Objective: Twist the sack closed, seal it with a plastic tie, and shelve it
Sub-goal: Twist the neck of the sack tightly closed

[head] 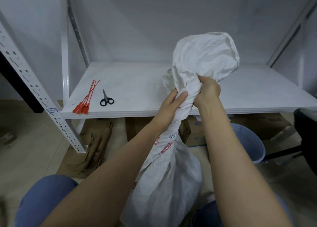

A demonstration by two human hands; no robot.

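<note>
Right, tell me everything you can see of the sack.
The sack is white, crinkled, woven-looking fabric with red and blue print near its neck. It stands upright, full and bulging at the bottom. The neck is twisted into a tight rope, gripped by the left hand and the right hand; above them the loose mouth flares out. No tie is on it.

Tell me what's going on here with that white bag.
A person has the neck of a white sack twisted tight, with the left hand and right hand both gripping the twisted part. The sack stands on the floor in front of the shelf, not on it. No tie is on it yet: the red plastic ties lie on the shelf beside the scissors, untouched.
</note>
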